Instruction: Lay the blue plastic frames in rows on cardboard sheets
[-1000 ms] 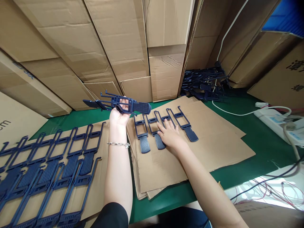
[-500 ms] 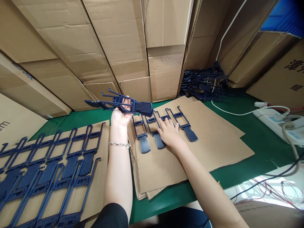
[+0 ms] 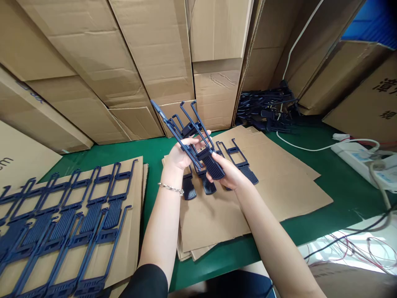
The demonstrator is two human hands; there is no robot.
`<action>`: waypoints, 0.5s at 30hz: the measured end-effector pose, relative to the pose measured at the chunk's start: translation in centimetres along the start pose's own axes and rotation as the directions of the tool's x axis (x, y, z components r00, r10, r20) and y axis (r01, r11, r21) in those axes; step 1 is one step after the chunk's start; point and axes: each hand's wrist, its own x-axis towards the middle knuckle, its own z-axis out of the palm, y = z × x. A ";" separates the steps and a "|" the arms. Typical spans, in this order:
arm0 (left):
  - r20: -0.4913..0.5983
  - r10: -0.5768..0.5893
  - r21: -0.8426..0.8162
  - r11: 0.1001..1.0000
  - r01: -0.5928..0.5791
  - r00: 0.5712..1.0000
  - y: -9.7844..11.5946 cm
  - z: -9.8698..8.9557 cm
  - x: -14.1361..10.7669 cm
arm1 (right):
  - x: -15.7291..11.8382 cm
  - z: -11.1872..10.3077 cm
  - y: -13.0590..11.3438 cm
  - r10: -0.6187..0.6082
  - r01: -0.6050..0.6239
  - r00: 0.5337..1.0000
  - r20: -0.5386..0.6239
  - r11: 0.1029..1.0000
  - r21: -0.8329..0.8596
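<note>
This is a small factory workroom, a packing or assembly workshop. Corrugated cartons point(image 3: 149, 54) stand stacked high behind the green bench point(image 3: 223, 258). A heap of dark blue moulded plastic parts point(image 3: 266, 109) lies at its back, and more sit in rows on cardboard sheets point(image 3: 279, 198) on top. A power strip point(image 3: 356, 159) rests on its right side, with loose wires point(image 3: 347, 248) beyond its front edge.

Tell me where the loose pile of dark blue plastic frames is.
The pile lies upper right in the head view, on the green tabletop, against upright brown cardboard boxes.
</note>
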 end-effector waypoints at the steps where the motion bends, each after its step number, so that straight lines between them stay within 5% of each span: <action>1: 0.030 -0.012 0.010 1.000 0.012 0.999 -0.2 0.1 0.0 | -0.1 -0.1 -0.1 -0.001 0.001 1.000 0.005 1.000 0.023; 7: 0.081 -0.102 0.085 0.992 0.096 0.991 0.0 0.2 -0.1 | -0.5 -1.1 -0.8 -0.060 0.046 0.990 -0.124 0.992 -0.116; 15: 0.056 -0.043 0.139 0.990 0.035 0.997 0.0 -0.2 0.0 | -0.8 -2.2 -1.8 -0.180 0.097 0.950 -0.256 0.948 -0.304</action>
